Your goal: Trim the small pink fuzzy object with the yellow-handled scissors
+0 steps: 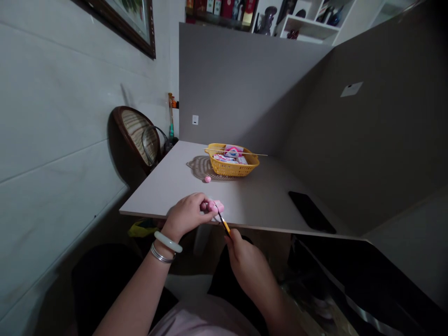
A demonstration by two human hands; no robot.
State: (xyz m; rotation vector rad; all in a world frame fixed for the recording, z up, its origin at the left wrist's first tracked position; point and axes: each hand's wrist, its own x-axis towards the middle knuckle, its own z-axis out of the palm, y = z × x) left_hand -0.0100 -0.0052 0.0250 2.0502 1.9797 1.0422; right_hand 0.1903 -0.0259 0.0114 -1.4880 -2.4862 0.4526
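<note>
Pink clay lump (215, 206) pinched in the closed fingers of the left hand (187, 215), just over the near edge of a pale table (157, 186). Tip of a slim yellow-handled tool (224, 223), gripped in the closed right hand (247, 263), is set against the lump. Control is best kept with both hands held close. Forearms are angled inward, with a pale jade bangle (168, 242) on the left wrist. Small pink ball (207, 179) is placed beside a yellow basket (231, 167).

I log this as a home room: framed painting (119, 23) on the wall, round-backed chair (133, 140), display shelves (310, 23) holding ornaments beyond the partition (245, 84).
</note>
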